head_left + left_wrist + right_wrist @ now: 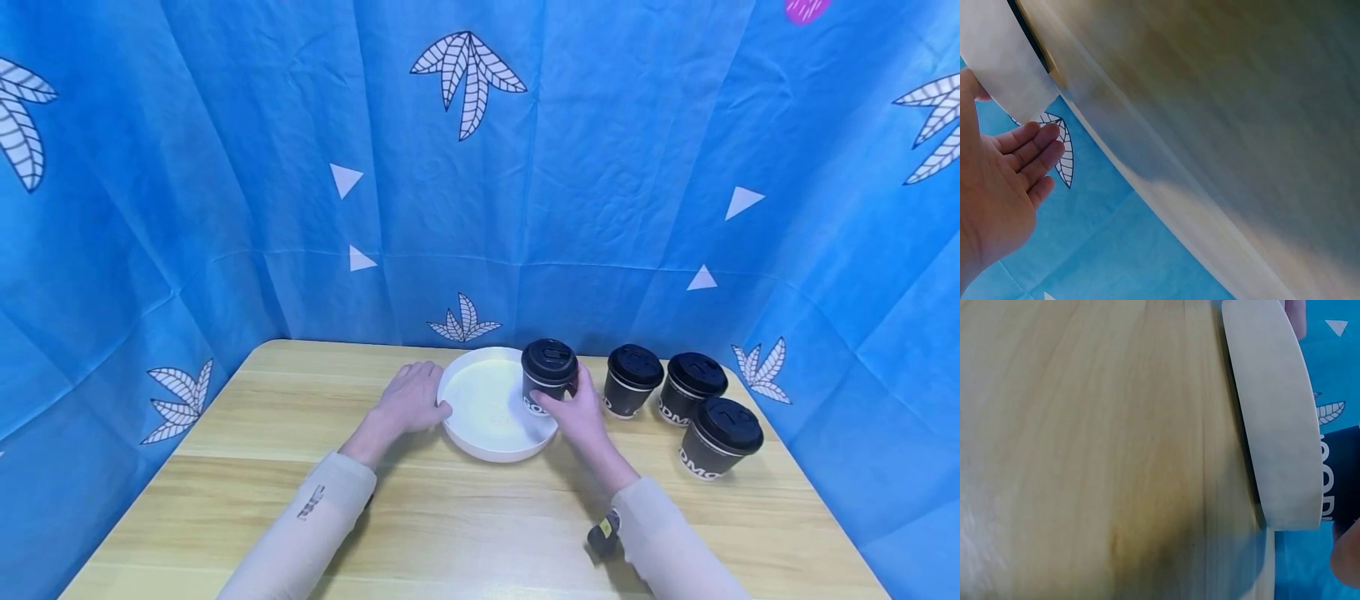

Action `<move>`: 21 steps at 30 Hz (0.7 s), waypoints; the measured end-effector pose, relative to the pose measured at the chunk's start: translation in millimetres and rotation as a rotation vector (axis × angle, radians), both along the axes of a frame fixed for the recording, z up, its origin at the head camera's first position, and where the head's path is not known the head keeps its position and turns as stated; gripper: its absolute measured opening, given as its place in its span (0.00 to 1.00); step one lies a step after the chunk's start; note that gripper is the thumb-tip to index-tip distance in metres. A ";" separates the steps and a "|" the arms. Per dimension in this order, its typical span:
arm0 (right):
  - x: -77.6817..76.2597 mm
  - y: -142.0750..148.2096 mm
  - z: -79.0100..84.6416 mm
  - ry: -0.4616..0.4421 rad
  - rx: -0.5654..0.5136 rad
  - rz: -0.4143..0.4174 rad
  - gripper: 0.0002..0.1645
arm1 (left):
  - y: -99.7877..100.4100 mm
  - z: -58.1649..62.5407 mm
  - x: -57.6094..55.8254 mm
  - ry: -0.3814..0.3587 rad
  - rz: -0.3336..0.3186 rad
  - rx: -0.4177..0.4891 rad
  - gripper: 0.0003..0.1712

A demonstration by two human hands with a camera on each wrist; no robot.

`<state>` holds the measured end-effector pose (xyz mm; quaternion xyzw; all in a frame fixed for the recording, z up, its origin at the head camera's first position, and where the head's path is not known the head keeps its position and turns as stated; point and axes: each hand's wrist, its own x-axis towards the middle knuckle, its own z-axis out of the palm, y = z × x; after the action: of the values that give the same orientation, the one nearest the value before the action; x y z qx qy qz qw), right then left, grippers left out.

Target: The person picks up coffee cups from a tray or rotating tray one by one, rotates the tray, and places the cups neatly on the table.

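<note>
A round white tray with a low wall stands toward the back of the table. My left hand is at its left side, the thumb hooked over the rim; in the left wrist view the fingers lie beside the wall. My right hand grips a dark paper coffee cup with a black lid, upright within the tray's right side. The right wrist view catches the cup's white lettering just above the rim. Whether its base touches the tray floor is hidden.
Three similar lidded cups stand on the table to the right: one nearest the tray, one behind right, one in front right. A blue patterned curtain hangs around the wooden table.
</note>
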<state>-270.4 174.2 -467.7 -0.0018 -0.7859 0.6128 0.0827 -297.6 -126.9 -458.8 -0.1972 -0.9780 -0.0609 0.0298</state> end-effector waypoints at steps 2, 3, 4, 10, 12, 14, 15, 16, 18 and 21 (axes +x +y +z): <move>1.9 0.1 2.2 0.007 0.000 0.000 0.55 | 0.2 0.1 0.3 0.002 -0.002 0.003 0.33; 2.9 0.2 3.2 0.010 0.003 -0.001 0.55 | 0.3 0.1 0.5 0.002 -0.003 0.004 0.33; 3.8 0.2 4.5 0.015 0.004 -0.004 0.54 | 0.3 -0.1 0.6 0.002 -0.002 0.005 0.33; 4.0 1.8 6.9 0.055 0.012 -0.010 0.52 | 0.3 -1.3 1.5 -0.007 0.003 0.011 0.34; 4.4 2.1 8.3 0.063 0.019 -0.010 0.51 | 0.4 -1.4 2.2 -0.007 0.002 0.011 0.34; 5.5 1.9 11.1 0.074 0.025 -0.008 0.51 | 0.6 -0.7 3.0 -0.008 0.002 0.010 0.34; 5.8 1.8 12.5 0.079 0.027 -0.007 0.51 | 0.8 -0.3 3.3 -0.006 0.003 0.013 0.34; 5.9 1.9 13.5 0.084 0.030 -0.008 0.51 | 1.1 0.2 3.6 -0.004 0.004 0.016 0.34; 6.9 2.0 16.2 0.092 0.040 -0.014 0.50 | 1.6 1.5 4.0 -0.001 0.006 0.022 0.35; 7.5 3.2 18.3 0.106 0.059 -0.028 0.50 | 2.3 2.5 4.4 0.006 0.008 0.033 0.36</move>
<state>-262.9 177.4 -449.4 0.0221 -0.7981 0.5873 0.1329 -293.2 -124.6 -456.3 -0.1929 -0.9776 -0.0761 0.0362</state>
